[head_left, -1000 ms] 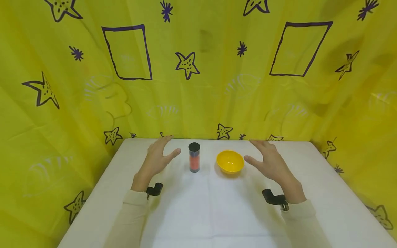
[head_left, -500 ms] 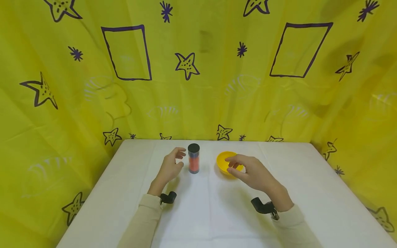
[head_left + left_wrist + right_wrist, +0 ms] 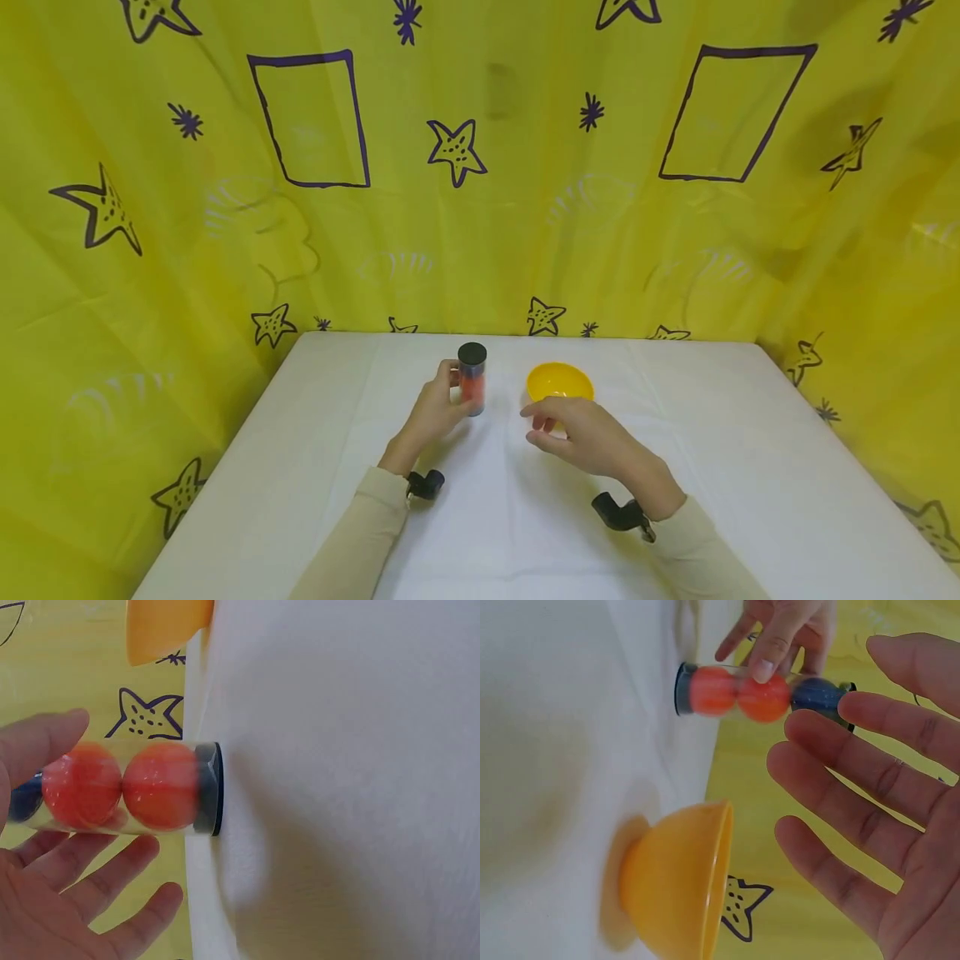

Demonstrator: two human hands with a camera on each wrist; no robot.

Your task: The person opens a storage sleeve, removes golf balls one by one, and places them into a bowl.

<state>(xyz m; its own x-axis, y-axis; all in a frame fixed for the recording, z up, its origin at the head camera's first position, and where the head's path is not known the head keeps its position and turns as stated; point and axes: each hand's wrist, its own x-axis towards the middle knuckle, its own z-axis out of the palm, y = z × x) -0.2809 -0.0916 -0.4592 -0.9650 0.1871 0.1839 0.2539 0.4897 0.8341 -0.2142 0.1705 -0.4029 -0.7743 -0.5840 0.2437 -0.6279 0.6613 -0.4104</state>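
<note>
A clear tube (image 3: 472, 379) with a black cap stands upright on the white table (image 3: 712, 433). It holds two orange balls (image 3: 157, 786) and a dark blue one (image 3: 815, 695). My left hand (image 3: 452, 393) grips the tube low down, thumb on the near side and fingers (image 3: 112, 870) round the far side. A small yellow bowl (image 3: 559, 382) stands just right of the tube and looks empty. My right hand (image 3: 543, 425) hovers in front of the bowl, its fingers (image 3: 855, 787) spread and holding nothing.
Yellow cloth (image 3: 225, 250) with purple stars and rectangles hangs behind the table and along both sides. Bare white tabletop lies to the left, right and front of my hands. A black camera mount (image 3: 615, 512) sits on each wrist.
Both hands came in from wide, spread positions. The left moved right and closed round the tube. The right drew back left, from over the bowl to just in front of it.
</note>
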